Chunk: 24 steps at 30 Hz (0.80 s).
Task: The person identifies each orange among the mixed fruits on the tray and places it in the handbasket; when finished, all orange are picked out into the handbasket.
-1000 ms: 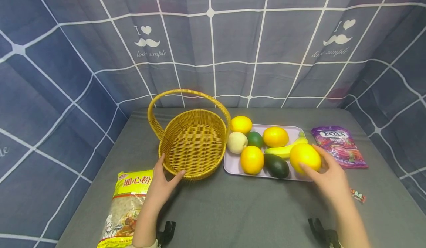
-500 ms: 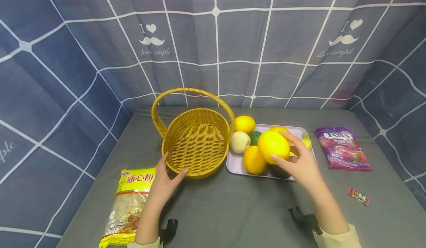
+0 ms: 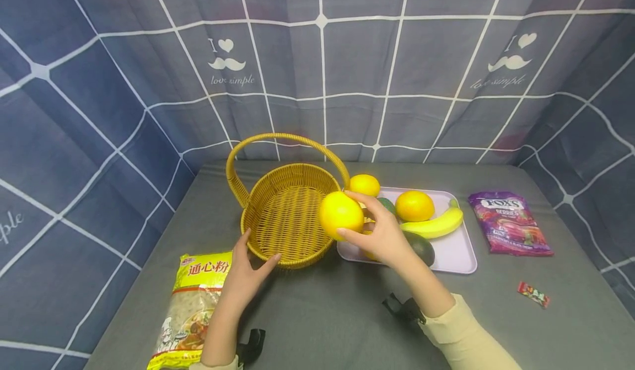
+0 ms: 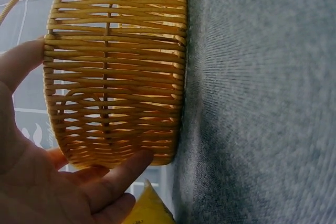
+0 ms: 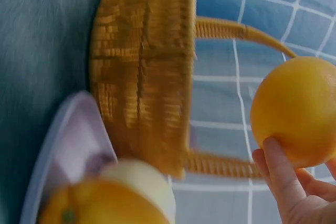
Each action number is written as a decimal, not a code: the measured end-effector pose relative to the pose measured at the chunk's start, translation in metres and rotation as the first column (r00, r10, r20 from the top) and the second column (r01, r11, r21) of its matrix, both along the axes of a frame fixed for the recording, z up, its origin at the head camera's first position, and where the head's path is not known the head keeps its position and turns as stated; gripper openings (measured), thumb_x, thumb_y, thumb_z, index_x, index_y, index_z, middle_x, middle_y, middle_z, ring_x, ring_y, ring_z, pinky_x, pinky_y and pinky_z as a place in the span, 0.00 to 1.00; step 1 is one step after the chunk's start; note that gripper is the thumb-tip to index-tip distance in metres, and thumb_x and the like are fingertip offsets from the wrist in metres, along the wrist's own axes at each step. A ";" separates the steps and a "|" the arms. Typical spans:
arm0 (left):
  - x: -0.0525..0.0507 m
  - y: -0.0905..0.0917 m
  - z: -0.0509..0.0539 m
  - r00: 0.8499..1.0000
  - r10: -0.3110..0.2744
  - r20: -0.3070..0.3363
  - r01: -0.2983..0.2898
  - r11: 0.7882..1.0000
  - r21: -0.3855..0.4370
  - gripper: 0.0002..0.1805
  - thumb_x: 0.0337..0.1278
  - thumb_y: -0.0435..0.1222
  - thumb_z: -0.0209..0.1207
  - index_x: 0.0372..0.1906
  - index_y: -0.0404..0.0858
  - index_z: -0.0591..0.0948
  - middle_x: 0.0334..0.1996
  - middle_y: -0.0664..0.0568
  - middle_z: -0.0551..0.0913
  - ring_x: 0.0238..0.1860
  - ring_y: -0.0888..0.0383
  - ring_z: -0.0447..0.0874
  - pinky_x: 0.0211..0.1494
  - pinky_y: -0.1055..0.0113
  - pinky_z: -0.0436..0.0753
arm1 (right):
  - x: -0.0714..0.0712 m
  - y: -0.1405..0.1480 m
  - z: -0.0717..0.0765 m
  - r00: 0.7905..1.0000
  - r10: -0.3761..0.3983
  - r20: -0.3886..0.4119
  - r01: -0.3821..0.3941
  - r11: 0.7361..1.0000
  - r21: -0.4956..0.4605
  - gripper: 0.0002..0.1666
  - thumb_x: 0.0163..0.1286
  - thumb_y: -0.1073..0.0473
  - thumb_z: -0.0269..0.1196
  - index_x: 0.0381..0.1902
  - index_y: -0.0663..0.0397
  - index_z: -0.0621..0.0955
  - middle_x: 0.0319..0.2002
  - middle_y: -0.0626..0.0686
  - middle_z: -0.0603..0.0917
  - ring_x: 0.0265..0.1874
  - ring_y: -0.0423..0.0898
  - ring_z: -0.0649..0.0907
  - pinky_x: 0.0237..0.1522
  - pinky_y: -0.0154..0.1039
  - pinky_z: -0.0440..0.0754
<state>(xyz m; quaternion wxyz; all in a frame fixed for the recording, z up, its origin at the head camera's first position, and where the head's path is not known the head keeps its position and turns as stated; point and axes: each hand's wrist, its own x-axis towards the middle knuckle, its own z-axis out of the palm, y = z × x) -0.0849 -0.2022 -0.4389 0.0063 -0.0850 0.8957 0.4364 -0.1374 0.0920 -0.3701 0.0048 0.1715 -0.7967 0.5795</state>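
Note:
My right hand (image 3: 382, 235) holds a large yellow-orange orange (image 3: 341, 215) between thumb and fingers, above the right rim of the wicker basket (image 3: 285, 262). In the right wrist view the orange (image 5: 296, 111) is off the table, beside the basket's arched handle (image 5: 236, 30). My left hand (image 3: 244, 273) rests against the basket's near left side, thumb and fingers spread. Seen from the left wrist, its fingers (image 4: 123, 174) lie along the woven wall. No fruit shows inside the basket. The right hand partly hides the fruit behind it.
A pale lilac tray (image 3: 458, 257) bears a banana (image 3: 436, 226), an avocado (image 3: 420, 248) and other fruit. Right of it lie a purple candy bag (image 3: 511, 224) and a small wrapped candy (image 3: 533, 294). A yellow pasta bag (image 3: 190, 309) lies by my left forearm.
My right hand has carried the orange leftward, from above the tray's right end to the basket's right rim. The left hand has stayed at the basket.

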 end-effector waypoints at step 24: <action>-0.004 -0.001 -0.002 1.000 -0.010 -0.012 0.010 0.999 0.038 0.57 0.54 0.54 0.66 0.77 0.42 0.42 0.74 0.36 0.44 0.69 0.34 0.55 0.66 0.42 0.63 | -0.046 -0.119 -0.034 0.965 0.250 0.073 -0.250 0.968 -0.010 0.40 0.55 0.52 0.73 0.66 0.47 0.72 0.60 0.50 0.75 0.48 0.54 0.79 0.41 0.37 0.81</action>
